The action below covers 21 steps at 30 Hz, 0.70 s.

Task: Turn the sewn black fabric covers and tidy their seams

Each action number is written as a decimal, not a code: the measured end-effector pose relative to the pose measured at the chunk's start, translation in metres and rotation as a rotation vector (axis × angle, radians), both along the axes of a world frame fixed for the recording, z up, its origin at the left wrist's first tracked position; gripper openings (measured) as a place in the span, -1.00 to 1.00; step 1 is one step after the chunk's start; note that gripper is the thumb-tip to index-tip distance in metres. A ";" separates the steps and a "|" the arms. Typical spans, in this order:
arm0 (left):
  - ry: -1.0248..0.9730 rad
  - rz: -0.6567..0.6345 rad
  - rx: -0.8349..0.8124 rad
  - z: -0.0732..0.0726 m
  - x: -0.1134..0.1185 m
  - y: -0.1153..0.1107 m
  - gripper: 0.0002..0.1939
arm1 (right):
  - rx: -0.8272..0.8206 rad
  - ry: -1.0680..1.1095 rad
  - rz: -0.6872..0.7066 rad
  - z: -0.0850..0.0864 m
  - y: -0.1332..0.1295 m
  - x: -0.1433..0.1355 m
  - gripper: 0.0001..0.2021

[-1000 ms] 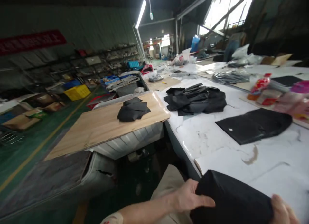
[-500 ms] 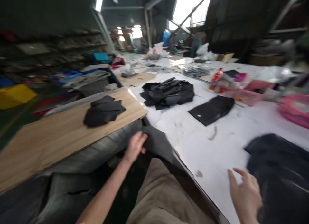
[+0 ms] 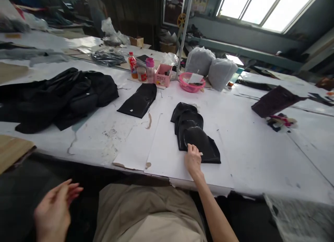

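"Since the right grip (image 3: 193, 162) meets the fanned black pieces (image 3: 188, 118), is it clamped on them?"

"It is drawn together at the near left side of the top piece (image 3: 202, 141); whether it pinches, I cannot tell."

"Why the fan?"

"Perhaps so each edge is easy to catch; they overlap on the tabletop (image 3: 164, 155) just beyond that grip."

"The left grip (image 3: 55, 209)?"

"Well to its left, short of the tabletop's near edge: loosely parted, blurred, holding nothing, likely idle."

"Farther out?"

"Beyond and left of the right grip, a single black piece (image 3: 139, 100) lies flat; the heap of black pieces (image 3: 78, 92) sits farther left, presumably to be separate."
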<state>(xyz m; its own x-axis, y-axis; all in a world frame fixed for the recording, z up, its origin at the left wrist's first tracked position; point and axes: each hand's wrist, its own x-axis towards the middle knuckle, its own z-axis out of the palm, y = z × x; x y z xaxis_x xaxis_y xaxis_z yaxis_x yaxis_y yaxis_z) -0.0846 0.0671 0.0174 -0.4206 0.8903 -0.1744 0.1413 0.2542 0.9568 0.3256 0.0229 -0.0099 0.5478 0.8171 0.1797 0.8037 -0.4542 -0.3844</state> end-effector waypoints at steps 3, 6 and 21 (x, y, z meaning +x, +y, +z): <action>-0.092 -0.125 -0.006 -0.019 0.035 -0.015 -0.73 | 0.014 0.048 -0.031 0.012 0.001 0.014 -0.59; -0.065 -0.454 0.035 -0.022 0.098 -0.026 -0.72 | 0.062 0.100 -0.052 0.029 -0.009 0.027 -0.66; -0.199 -0.826 0.086 -0.018 0.236 -0.054 -0.54 | 0.339 1.025 0.274 0.069 -0.053 -0.076 -0.75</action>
